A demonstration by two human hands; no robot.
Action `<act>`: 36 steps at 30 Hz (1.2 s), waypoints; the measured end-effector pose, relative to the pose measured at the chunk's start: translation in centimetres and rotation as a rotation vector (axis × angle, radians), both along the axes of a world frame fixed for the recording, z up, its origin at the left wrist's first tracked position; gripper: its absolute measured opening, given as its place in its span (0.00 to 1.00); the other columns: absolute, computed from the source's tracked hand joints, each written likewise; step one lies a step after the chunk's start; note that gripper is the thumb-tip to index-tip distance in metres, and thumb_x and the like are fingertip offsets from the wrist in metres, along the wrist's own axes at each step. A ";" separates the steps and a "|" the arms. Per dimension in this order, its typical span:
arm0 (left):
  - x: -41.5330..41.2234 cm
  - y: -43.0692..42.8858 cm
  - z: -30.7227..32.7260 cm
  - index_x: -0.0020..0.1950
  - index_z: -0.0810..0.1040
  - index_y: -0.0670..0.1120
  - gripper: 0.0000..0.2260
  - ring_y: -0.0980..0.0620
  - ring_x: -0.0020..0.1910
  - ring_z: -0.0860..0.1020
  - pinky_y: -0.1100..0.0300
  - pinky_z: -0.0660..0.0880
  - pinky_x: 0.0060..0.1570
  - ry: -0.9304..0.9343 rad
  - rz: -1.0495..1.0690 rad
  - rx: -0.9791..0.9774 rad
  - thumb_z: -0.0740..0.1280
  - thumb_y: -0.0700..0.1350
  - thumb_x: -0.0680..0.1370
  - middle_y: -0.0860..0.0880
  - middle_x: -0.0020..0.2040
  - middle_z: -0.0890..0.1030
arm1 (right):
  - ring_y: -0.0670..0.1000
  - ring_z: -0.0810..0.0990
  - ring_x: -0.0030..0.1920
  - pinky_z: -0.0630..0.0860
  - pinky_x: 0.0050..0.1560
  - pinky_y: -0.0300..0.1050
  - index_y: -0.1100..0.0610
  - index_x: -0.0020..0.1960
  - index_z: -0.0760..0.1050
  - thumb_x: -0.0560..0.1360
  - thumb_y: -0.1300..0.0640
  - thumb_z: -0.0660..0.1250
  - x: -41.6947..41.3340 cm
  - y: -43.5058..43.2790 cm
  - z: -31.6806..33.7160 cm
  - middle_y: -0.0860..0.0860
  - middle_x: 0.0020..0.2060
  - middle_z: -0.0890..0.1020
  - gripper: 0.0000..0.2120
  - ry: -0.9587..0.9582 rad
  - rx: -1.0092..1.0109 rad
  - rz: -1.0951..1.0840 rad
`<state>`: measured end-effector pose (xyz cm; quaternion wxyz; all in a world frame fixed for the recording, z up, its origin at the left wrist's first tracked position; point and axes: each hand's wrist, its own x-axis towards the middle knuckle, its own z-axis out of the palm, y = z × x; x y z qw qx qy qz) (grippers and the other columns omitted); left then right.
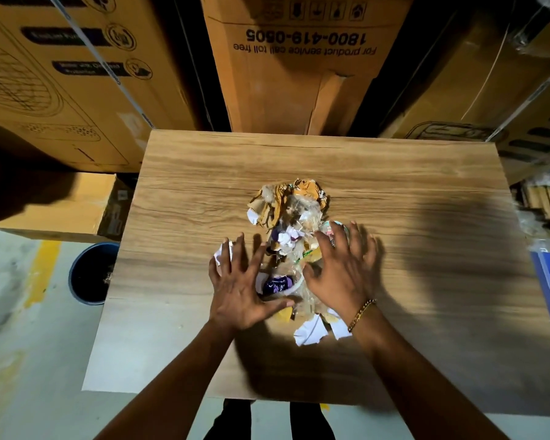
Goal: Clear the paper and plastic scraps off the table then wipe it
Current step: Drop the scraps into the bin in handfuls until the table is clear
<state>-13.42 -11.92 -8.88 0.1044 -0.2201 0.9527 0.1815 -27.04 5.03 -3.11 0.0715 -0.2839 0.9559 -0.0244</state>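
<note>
At the middle of the one wooden table (394, 173), head view: one heap of paper and plastic scraps (286, 211). Two grips flank its near end, left grip (245, 287) and right grip (340, 268), fingers spread straight over the scraps, clasping nothing. One dark bin (89, 274) stands on the floor, left of the table.

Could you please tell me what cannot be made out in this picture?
- Head view: the left hand and right hand cover part of the scrap pile.
- Head view: the table hides part of the bin; its contents are too dark.
- Head view: the print on the left cardboard box is blurred.
</note>
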 end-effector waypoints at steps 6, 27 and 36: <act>-0.1 1.3 -0.4 0.85 0.41 0.55 0.65 0.40 0.83 0.36 0.32 0.42 0.80 -0.090 0.014 0.061 0.49 0.90 0.57 0.44 0.85 0.36 | 0.59 0.48 0.82 0.51 0.79 0.63 0.46 0.81 0.53 0.78 0.35 0.58 -1.5 0.9 -1.9 0.51 0.83 0.50 0.36 -0.239 0.026 0.072; -1.2 9.0 -2.0 0.85 0.46 0.49 0.57 0.37 0.76 0.62 0.41 0.70 0.64 0.135 0.093 0.084 0.67 0.75 0.67 0.39 0.85 0.45 | 0.50 0.66 0.74 0.70 0.69 0.56 0.46 0.70 0.72 0.75 0.36 0.59 0.5 3.0 -6.5 0.44 0.74 0.72 0.27 -0.145 -0.155 0.030; -1.3 7.5 -1.4 0.83 0.55 0.52 0.48 0.42 0.77 0.59 0.43 0.64 0.66 0.011 -0.025 0.044 0.64 0.73 0.69 0.47 0.83 0.58 | 0.55 0.68 0.72 0.62 0.68 0.54 0.48 0.70 0.73 0.74 0.37 0.64 -1.5 1.6 -4.9 0.50 0.73 0.71 0.28 0.003 -0.346 0.074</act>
